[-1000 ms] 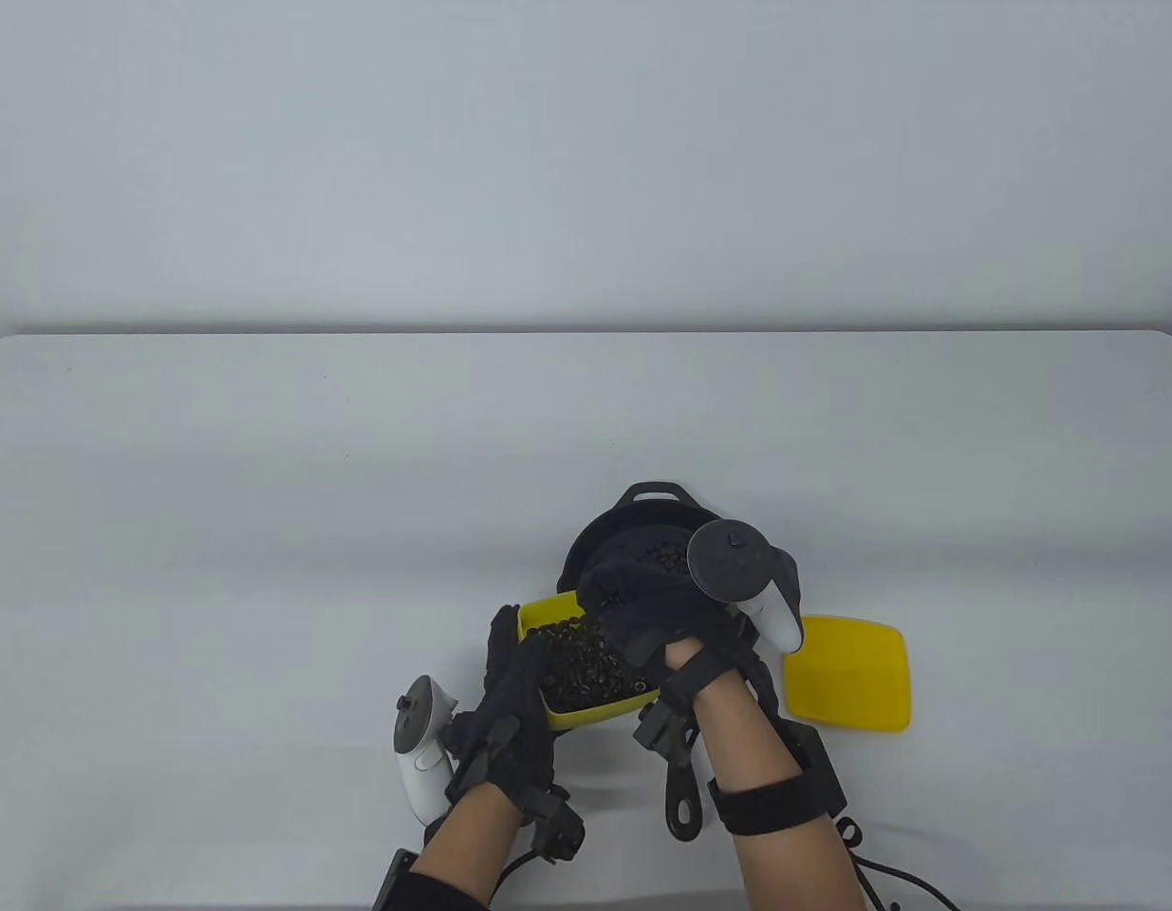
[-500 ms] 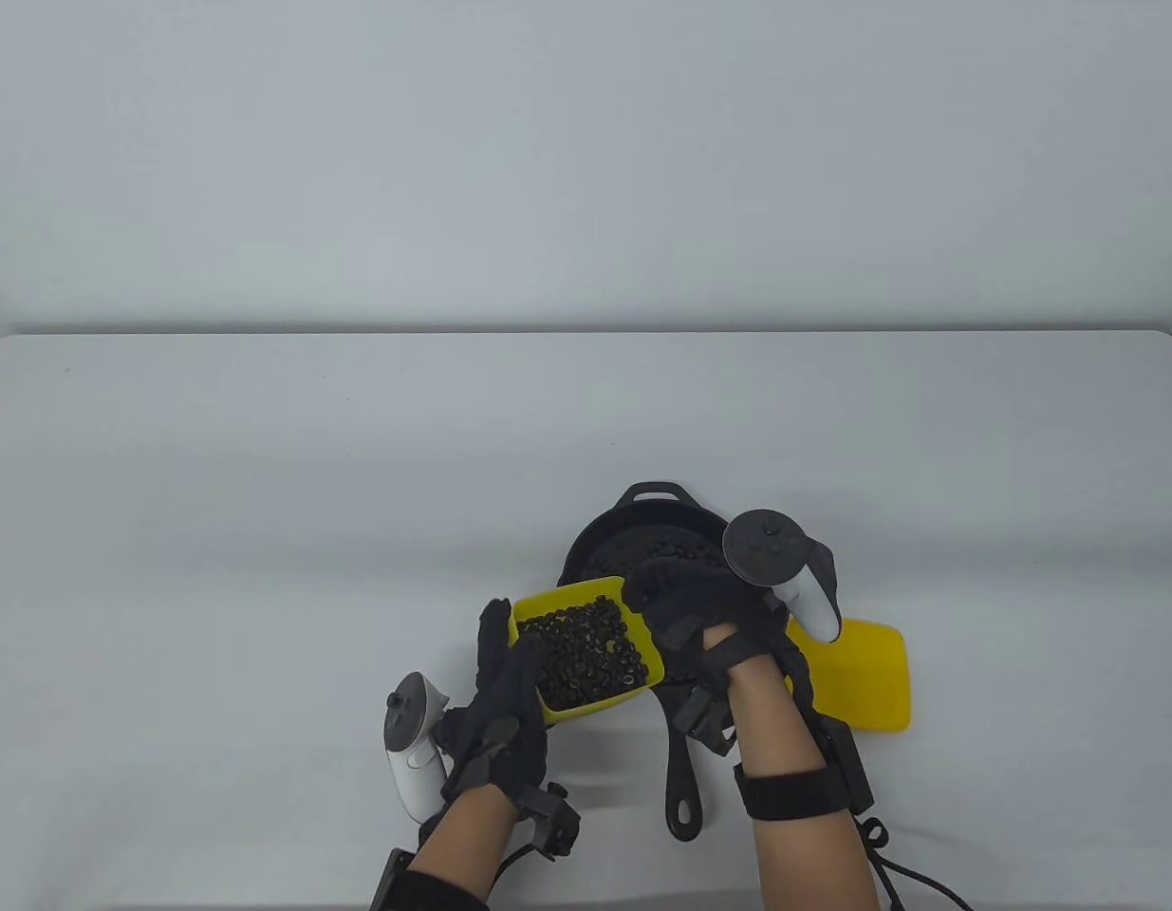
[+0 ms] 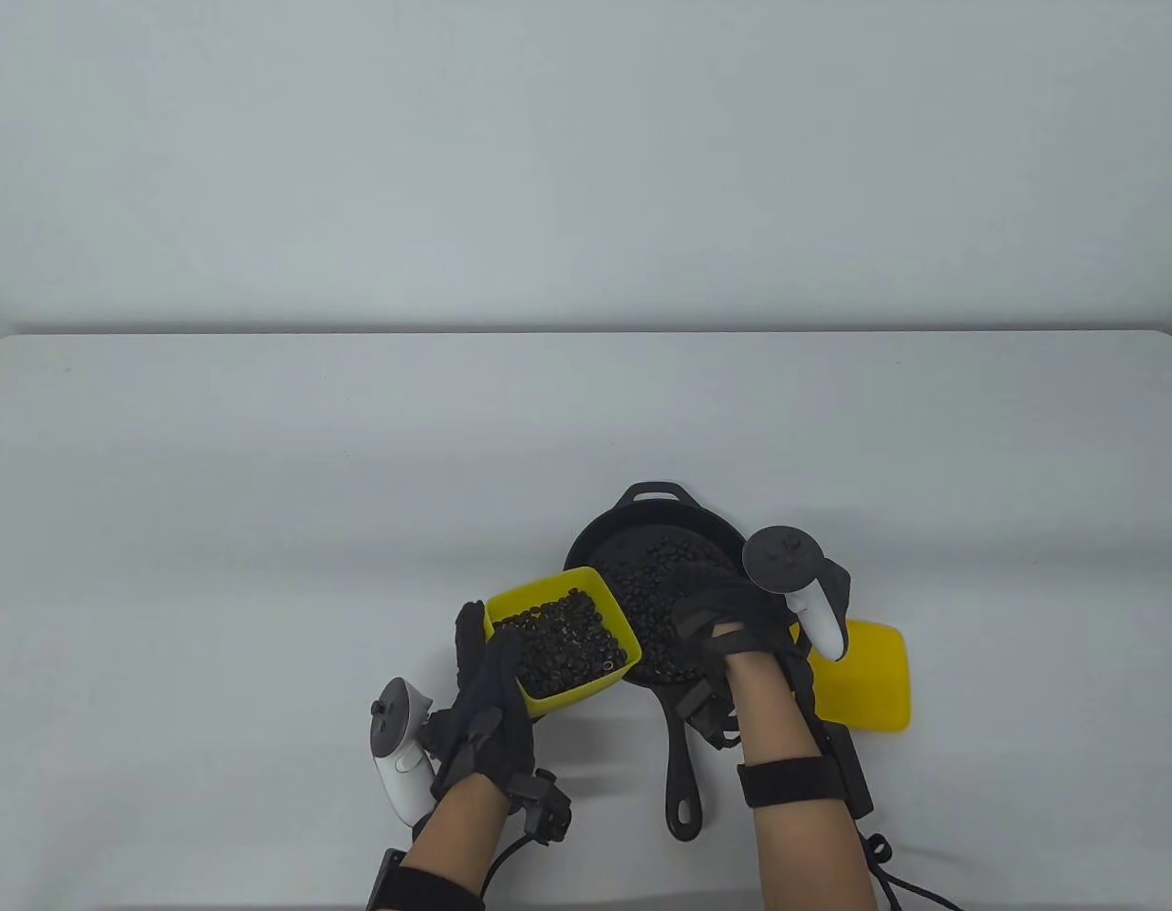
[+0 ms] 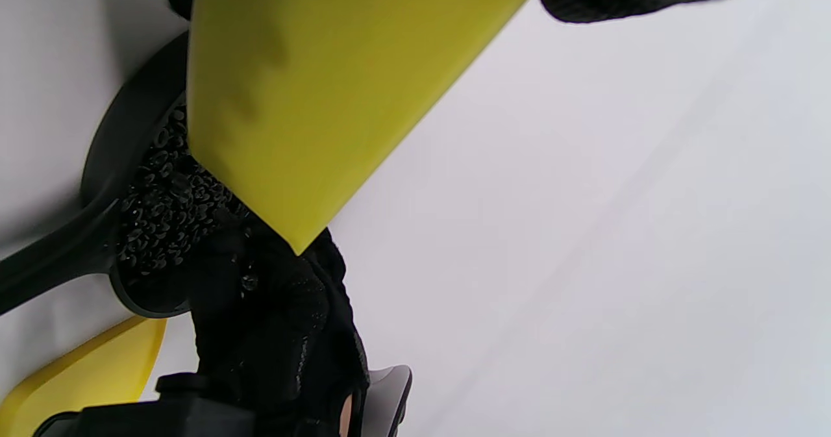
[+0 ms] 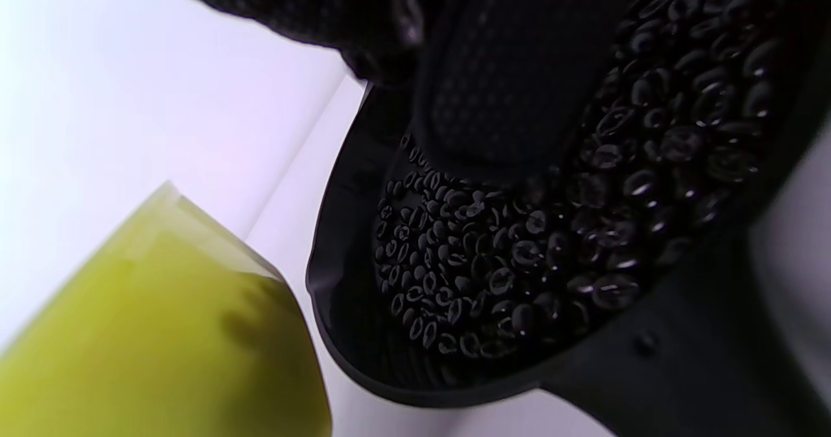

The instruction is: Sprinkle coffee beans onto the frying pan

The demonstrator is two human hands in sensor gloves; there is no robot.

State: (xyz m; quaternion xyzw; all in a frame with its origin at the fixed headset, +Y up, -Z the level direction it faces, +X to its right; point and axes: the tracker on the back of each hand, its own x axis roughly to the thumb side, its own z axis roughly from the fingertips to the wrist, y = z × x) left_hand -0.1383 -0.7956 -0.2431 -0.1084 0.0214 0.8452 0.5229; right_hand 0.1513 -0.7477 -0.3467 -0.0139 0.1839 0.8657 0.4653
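From above, our left hand (image 3: 486, 707) grips the yellow tub (image 3: 559, 638) of coffee beans (image 3: 567, 645) just left of the frying pan (image 3: 657, 579), where more beans lie. Our right hand (image 3: 728, 622) hovers over the pan — clenched or loose, we cannot tell. The left wrist view shows the tub's underside; the right wrist view, beans in the pan.
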